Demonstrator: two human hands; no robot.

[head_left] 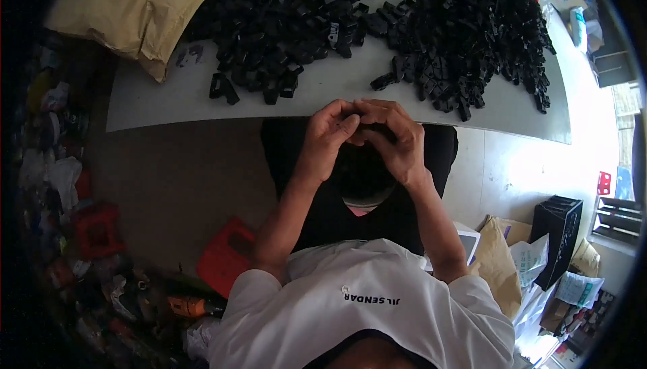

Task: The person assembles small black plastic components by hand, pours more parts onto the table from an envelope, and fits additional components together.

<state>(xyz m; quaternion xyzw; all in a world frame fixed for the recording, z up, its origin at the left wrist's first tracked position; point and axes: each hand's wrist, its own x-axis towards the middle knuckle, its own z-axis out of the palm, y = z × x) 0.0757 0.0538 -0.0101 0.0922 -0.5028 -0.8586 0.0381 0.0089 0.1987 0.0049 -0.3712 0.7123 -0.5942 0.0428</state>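
Close together at the table's near edge, my left hand (326,138) and my right hand (403,141) have their fingertips meeting. The fingers of both are bent in a pinch, and whatever lies between them is too hidden to name. Beyond them on the pale grey table (337,86) are two heaps of small black plastic parts: a looser heap of chunky pieces (276,32) on the left and a denser heap (472,32) on the right. Below my hands, between my legs, a round container shows its pale rim (364,202), with dark contents.
A large brown paper sack (135,12) covers the table's far left corner. Red plastic stools (226,254) stand on the floor to the left, near an orange power tool (189,306) and mixed clutter. On the right are a black crate (556,234), brown paper (495,261) and plastic bags.
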